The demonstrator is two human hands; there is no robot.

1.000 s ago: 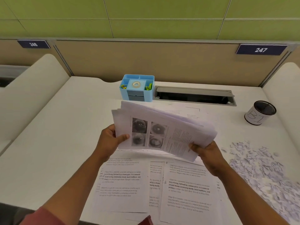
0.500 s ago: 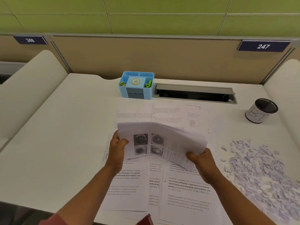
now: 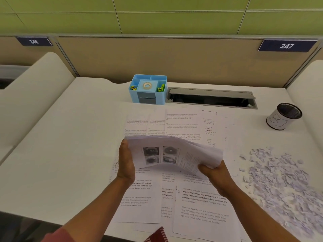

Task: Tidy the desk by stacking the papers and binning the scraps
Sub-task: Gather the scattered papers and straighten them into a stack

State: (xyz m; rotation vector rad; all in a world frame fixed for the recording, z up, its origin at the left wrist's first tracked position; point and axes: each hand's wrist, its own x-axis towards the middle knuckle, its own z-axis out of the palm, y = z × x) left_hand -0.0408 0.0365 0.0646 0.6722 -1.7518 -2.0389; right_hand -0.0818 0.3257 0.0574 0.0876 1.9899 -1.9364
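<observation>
I hold a thick stack of printed papers [image 3: 172,153] low over the desk, its top sheet showing four grey photos. My left hand [image 3: 125,160] grips the stack's left edge, and my right hand [image 3: 214,173] grips its lower right corner. The stack sags in the middle. Several loose printed sheets [image 3: 201,205] lie spread on the white desk [image 3: 61,154] beneath and beyond the stack. A wide pile of torn paper scraps [image 3: 279,179] covers the desk at the right. A small black mesh bin [image 3: 284,116] with a white hand-lettered label stands at the back right.
A light blue desk organiser [image 3: 148,89] with a tape roll and clips stands at the back centre. Beside it is a grey cable slot [image 3: 211,98] with its lid raised. Beige partitions wall the desk at the back and both sides.
Both hands have lowered the stack toward the desk and brought it flatter. More of the far loose sheets now show beyond it.
</observation>
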